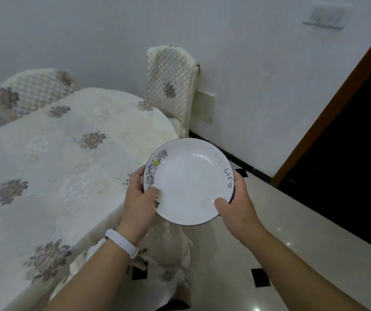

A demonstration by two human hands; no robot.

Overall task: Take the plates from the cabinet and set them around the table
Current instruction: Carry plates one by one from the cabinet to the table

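Observation:
I hold a white plate [189,182] with a dark rim, small cartoon figures on its left side and the word "Life" on its right. A second dark edge under its right rim hints at another plate beneath; I cannot tell for sure. My left hand [138,203] grips the plate's left edge, thumb on top. My right hand [236,203] grips the right edge the same way. The plate hangs in the air just off the right edge of the table [52,167], which is covered by a cream flowered cloth. No cabinet is in view.
A covered chair [169,86] stands at the table's far right end by the wall, another [32,90] at the far left. A third chair [171,250] sits under my arms. A dark doorway [348,153] opens at the right. The floor is glossy tile.

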